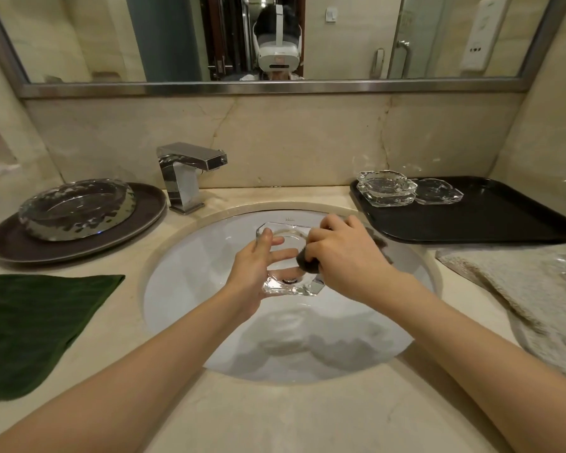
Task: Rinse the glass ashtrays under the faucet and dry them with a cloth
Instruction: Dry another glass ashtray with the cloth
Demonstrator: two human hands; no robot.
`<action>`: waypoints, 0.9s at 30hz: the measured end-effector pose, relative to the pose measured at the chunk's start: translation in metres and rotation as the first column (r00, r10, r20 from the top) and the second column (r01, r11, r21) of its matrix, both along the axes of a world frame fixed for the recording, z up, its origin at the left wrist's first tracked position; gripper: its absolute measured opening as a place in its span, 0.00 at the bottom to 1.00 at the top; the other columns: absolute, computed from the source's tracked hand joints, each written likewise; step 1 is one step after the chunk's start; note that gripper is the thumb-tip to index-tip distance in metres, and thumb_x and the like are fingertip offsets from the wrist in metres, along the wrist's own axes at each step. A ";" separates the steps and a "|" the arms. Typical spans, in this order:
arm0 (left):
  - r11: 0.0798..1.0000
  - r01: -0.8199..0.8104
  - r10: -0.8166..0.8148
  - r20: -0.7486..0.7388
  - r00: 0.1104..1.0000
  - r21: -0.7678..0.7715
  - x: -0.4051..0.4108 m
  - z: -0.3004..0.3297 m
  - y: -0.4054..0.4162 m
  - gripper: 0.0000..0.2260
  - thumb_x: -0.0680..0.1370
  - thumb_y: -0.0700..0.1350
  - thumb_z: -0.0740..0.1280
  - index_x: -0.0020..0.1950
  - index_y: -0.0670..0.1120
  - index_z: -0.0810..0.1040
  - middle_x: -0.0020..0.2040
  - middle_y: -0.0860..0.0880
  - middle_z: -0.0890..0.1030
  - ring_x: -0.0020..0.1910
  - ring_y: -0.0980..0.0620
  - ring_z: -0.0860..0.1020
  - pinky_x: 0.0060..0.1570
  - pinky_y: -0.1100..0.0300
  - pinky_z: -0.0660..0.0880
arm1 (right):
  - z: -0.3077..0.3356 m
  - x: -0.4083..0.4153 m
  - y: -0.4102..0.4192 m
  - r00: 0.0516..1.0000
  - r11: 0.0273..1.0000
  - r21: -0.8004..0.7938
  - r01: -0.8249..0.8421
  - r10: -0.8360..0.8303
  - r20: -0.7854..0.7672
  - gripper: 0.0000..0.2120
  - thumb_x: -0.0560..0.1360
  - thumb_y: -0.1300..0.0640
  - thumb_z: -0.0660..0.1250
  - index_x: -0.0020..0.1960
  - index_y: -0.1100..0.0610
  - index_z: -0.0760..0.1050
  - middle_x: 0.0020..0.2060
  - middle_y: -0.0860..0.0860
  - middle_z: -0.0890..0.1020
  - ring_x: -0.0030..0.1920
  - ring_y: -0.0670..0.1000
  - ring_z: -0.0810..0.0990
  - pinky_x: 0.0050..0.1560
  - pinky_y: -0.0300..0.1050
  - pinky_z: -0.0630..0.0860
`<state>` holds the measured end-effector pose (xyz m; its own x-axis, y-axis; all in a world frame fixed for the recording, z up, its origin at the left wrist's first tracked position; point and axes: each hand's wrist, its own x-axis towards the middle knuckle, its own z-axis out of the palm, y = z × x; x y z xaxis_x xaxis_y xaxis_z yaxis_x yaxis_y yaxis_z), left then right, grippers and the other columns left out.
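We're holding a clear glass ashtray [290, 256] over the sink [190, 256] in our left hand [254, 273], fingers curled around it. Our right hand [343, 253] is gripping a dark scrubber [307, 261] against it.

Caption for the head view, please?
Left hand holds glass ashtray over sink; right hand scrubs it with dark scrubber.

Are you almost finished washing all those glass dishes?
Not yet. The left hand holds one glass ashtray over the sink, while the right hand rubs it with a dark scrubber. No water shows at the faucet. Ashtrays on the black tray may be done; the big one waits. The green cloth lies unused.
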<state>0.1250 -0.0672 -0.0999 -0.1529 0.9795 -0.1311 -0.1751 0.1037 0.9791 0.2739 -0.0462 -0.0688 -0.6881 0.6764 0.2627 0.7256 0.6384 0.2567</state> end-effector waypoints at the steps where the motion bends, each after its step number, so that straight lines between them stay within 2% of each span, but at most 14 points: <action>1: 1.000 0.028 -0.028 -0.001 1.000 0.002 0.002 0.000 -0.001 0.17 0.82 0.56 0.53 0.57 0.47 0.75 0.50 0.45 0.83 0.44 0.42 0.84 0.44 0.48 0.80 | 0.000 -0.002 -0.001 1.000 0.998 0.058 0.000 0.002 -0.023 0.11 0.71 0.62 0.64 0.51 0.54 0.80 0.48 0.48 0.80 0.53 0.56 0.72 0.47 0.50 0.67; 3: 0.996 0.086 -0.086 0.017 0.996 0.004 0.006 0.000 -0.002 0.18 0.82 0.56 0.50 0.58 0.49 0.76 0.51 0.44 0.84 0.45 0.42 0.84 0.46 0.46 0.80 | -0.009 -0.009 0.000 0.989 0.987 0.157 -0.018 0.041 -0.140 0.10 0.67 0.61 0.62 0.43 0.55 0.81 0.41 0.49 0.81 0.44 0.56 0.76 0.39 0.49 0.71; 4: 0.995 0.096 -0.096 0.028 0.995 0.004 0.006 0.000 -0.003 0.19 0.83 0.56 0.50 0.59 0.50 0.76 0.51 0.44 0.83 0.45 0.43 0.84 0.45 0.47 0.80 | -0.015 -0.014 0.000 0.979 0.982 0.182 -0.042 0.077 -0.187 0.11 0.67 0.59 0.59 0.42 0.55 0.81 0.41 0.48 0.81 0.43 0.56 0.77 0.38 0.48 0.71; 8: 1.000 0.026 -0.026 -0.019 0.999 0.009 0.002 -0.001 -0.003 0.20 0.82 0.55 0.51 0.57 0.48 0.78 0.49 0.43 0.83 0.45 0.44 0.83 0.37 0.54 0.79 | -0.026 -0.022 -0.006 0.938 0.980 0.036 -0.198 0.200 -0.284 0.18 0.62 0.62 0.61 0.48 0.53 0.81 0.49 0.46 0.81 0.46 0.57 0.76 0.40 0.47 0.68; 11: 0.998 -0.067 0.068 -0.041 0.997 0.003 0.001 0.000 -0.004 0.16 0.82 0.53 0.55 0.54 0.46 0.77 0.46 0.43 0.82 0.44 0.44 0.81 0.40 0.53 0.78 | -0.021 -0.019 -0.010 0.936 0.955 -0.114 -0.272 0.236 -0.261 0.21 0.63 0.64 0.59 0.50 0.52 0.82 0.50 0.44 0.82 0.47 0.56 0.75 0.41 0.47 0.66; 14: 0.995 -0.095 0.096 -0.070 0.993 0.016 0.001 -0.001 -0.002 0.12 0.82 0.52 0.56 0.51 0.48 0.76 0.49 0.43 0.82 0.48 0.42 0.80 0.46 0.50 0.77 | -0.015 -0.014 -0.007 0.964 0.965 -0.148 -0.217 0.188 -0.190 0.16 0.68 0.63 0.62 0.50 0.51 0.81 0.50 0.43 0.82 0.44 0.54 0.72 0.38 0.44 0.64; 17: 0.996 -0.082 0.082 -0.015 0.997 0.034 -0.001 0.003 -0.003 0.12 0.82 0.53 0.55 0.50 0.48 0.74 0.48 0.47 0.82 0.44 0.43 0.82 0.42 0.51 0.77 | -0.014 -0.004 0.000 0.974 0.989 0.028 -0.147 0.149 -0.171 0.10 0.59 0.63 0.72 0.39 0.53 0.81 0.35 0.48 0.82 0.35 0.56 0.75 0.29 0.41 0.64; 19: 0.998 -0.044 0.042 0.041 0.998 0.042 -0.001 0.006 -0.004 0.12 0.82 0.53 0.55 0.52 0.47 0.72 0.48 0.47 0.83 0.40 0.44 0.84 0.36 0.54 0.78 | -0.016 0.000 0.007 0.973 0.976 0.192 -0.102 0.138 -0.182 0.09 0.58 0.63 0.71 0.38 0.55 0.80 0.35 0.50 0.80 0.34 0.56 0.75 0.28 0.43 0.67; 21: 0.998 -0.003 0.000 0.055 0.998 0.056 0.001 0.008 -0.007 0.11 0.82 0.52 0.56 0.53 0.46 0.72 0.47 0.47 0.83 0.38 0.46 0.84 0.30 0.58 0.77 | -0.018 0.001 0.015 0.952 0.947 0.316 -0.054 0.144 -0.270 0.08 0.63 0.63 0.64 0.40 0.58 0.79 0.38 0.53 0.80 0.37 0.58 0.76 0.31 0.46 0.70; 23: 0.997 0.033 -0.036 0.037 0.999 0.071 0.002 0.007 -0.009 0.09 0.81 0.49 0.58 0.56 0.46 0.72 0.48 0.47 0.83 0.39 0.47 0.84 0.29 0.59 0.76 | -0.015 0.002 0.020 0.837 0.964 0.268 0.008 0.140 -0.529 0.14 0.66 0.62 0.58 0.45 0.61 0.80 0.42 0.55 0.81 0.40 0.59 0.76 0.39 0.47 0.72; 25: 0.994 0.068 -0.069 0.018 0.997 0.080 0.001 0.006 -0.010 0.09 0.80 0.47 0.60 0.58 0.45 0.72 0.47 0.47 0.83 0.41 0.46 0.84 0.33 0.55 0.77 | -0.010 0.006 0.019 0.599 0.999 0.036 -0.010 0.035 -0.800 0.16 0.68 0.63 0.58 0.52 0.62 0.80 0.47 0.55 0.81 0.47 0.57 0.77 0.49 0.41 0.69; 26: 0.994 0.083 -0.083 0.008 0.996 0.078 0.001 0.007 -0.009 0.08 0.80 0.47 0.60 0.57 0.46 0.72 0.47 0.47 0.83 0.41 0.45 0.84 0.37 0.52 0.78 | -0.007 0.009 0.019 0.496 0.994 -0.079 -0.071 -0.034 -0.868 0.16 0.70 0.64 0.59 0.54 0.61 0.79 0.48 0.54 0.81 0.50 0.55 0.77 0.51 0.38 0.68; 27: 0.993 0.096 -0.096 -0.004 0.995 0.073 0.001 0.008 -0.009 0.07 0.81 0.47 0.60 0.56 0.46 0.73 0.46 0.47 0.83 0.41 0.45 0.84 0.39 0.50 0.78 | -0.005 0.010 0.019 0.446 0.982 -0.136 -0.128 -0.066 -0.893 0.16 0.71 0.66 0.59 0.56 0.60 0.79 0.49 0.52 0.81 0.52 0.54 0.77 0.53 0.35 0.67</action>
<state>0.1262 -0.0764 -0.0922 -0.0581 0.9966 -0.0589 -0.1670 0.0485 0.9848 0.2840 -0.0276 -0.0737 -0.1607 0.7557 0.6349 0.4692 0.6244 -0.6245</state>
